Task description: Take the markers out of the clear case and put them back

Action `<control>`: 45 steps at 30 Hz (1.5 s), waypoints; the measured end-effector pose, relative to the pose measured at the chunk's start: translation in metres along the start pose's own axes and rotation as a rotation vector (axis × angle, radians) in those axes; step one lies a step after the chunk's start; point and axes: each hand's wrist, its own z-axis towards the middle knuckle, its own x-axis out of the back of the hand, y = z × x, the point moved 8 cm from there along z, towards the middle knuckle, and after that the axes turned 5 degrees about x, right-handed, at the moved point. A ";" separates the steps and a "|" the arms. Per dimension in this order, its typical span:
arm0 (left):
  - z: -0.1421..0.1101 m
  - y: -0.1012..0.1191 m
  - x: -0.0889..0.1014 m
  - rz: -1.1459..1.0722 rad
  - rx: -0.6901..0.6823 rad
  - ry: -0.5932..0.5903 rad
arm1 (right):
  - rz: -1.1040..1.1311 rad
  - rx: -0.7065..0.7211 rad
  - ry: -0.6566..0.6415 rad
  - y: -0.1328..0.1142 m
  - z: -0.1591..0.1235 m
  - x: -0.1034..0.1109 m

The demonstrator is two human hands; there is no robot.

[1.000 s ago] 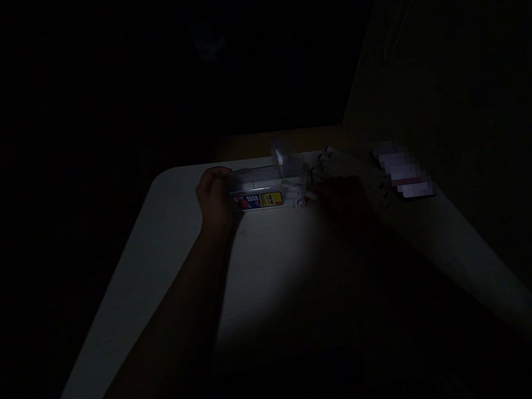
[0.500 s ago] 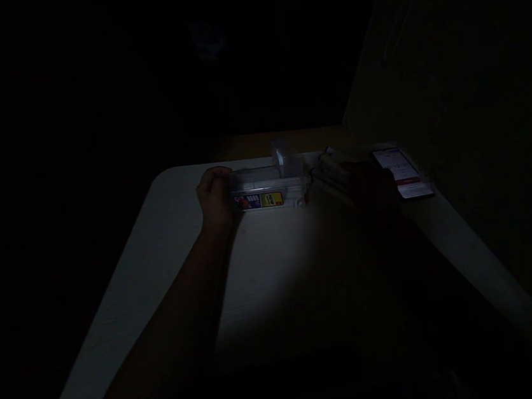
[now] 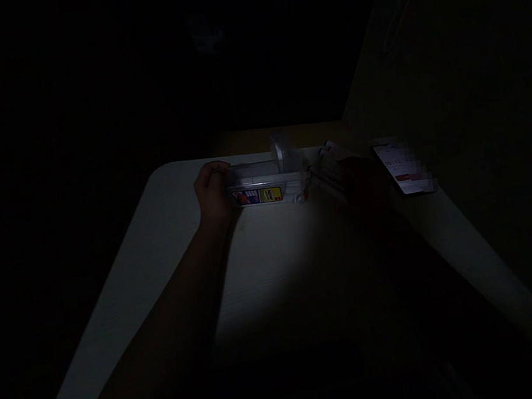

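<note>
Left hand [image 3: 214, 192] curled around the end of a clear plastic box [image 3: 264, 183], out at the far side of the surface [image 3: 132, 291]. Looks light, stiff, slippery: that end's the grip! Right hand [image 3: 363, 182] sunk in shadow by a pale bundle [image 3: 332, 169], its grip impossible to tell, smartphone [image 3: 401, 168] just beyond.

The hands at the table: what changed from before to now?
The right hand moved rightward, away from the clear plastic box and toward the phone, over the white packets. It's too dark to tell whether it holds anything. The left hand stayed holding the box's left end.
</note>
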 end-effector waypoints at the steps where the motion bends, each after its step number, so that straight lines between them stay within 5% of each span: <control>1: 0.000 0.000 0.000 0.004 0.007 0.002 | 0.020 0.061 0.002 -0.010 0.000 0.000; 5: 0.000 0.003 0.000 0.043 -0.021 0.009 | 0.086 0.319 -0.052 -0.054 -0.003 -0.014; 9: 0.000 0.001 0.001 0.066 -0.023 0.021 | 0.043 0.368 -0.064 -0.071 -0.006 -0.024; 26: 0.001 -0.002 0.001 0.040 -0.024 0.008 | -0.066 0.159 -0.072 -0.048 -0.005 -0.007; 34: -0.003 0.001 -0.003 0.026 0.001 0.020 | 0.081 0.254 -0.227 -0.065 -0.004 -0.025; 41: -0.004 0.005 -0.004 0.061 0.011 0.032 | 0.017 0.223 -0.229 -0.045 -0.006 -0.018; 45: -0.003 0.001 -0.004 0.046 0.032 0.030 | 0.046 0.253 -0.216 -0.055 -0.007 -0.015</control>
